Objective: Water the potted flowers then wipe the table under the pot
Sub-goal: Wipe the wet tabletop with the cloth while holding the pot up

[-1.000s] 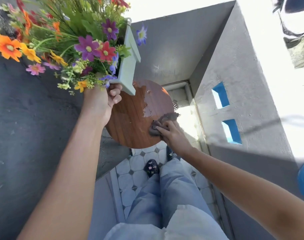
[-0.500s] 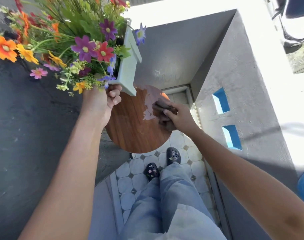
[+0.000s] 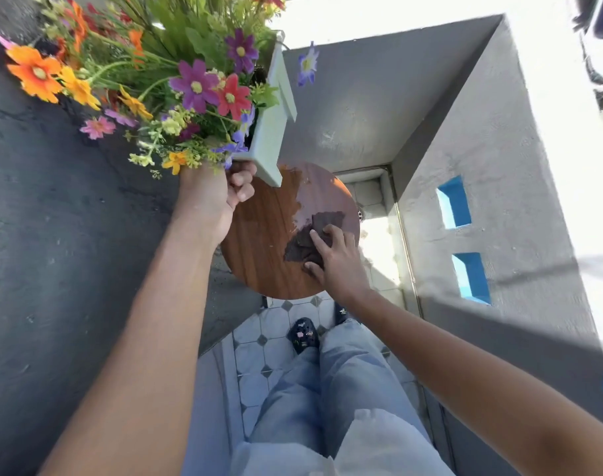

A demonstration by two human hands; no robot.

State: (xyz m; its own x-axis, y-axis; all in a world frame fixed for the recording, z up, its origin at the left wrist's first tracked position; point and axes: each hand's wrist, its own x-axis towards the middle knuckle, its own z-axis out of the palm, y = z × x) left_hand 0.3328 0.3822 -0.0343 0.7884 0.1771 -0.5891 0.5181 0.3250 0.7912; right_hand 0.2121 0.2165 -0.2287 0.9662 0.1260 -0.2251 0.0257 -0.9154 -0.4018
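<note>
A round wood-grain tabletop (image 3: pixel 269 242) stands on a pale tiled floor with small dark diamond insets (image 3: pixel 276 324), in a narrow corner between grey rendered walls (image 3: pixel 482 139) and a dark rough surface on the left. A wet, duller patch (image 3: pixel 310 197) covers the top's far right part; the near left part shows clean brown grain.

The left hand (image 3: pixel 214 197) curls closed around the lower corner of the pale green square planter (image 3: pixel 276 132), holding it tilted and clear of the tabletop's far left edge, its bright mixed flowers (image 3: pixel 197 87) spreading left.

The right hand (image 3: pixel 338 255) presses a crumpled dark cloth (image 3: pixel 310 235) flat onto the top near its right edge, fingers spread over it. The near rim is bare; the person's jeans (image 3: pixel 327 389) and dark shoe (image 3: pixel 303 334) stand just below it.
</note>
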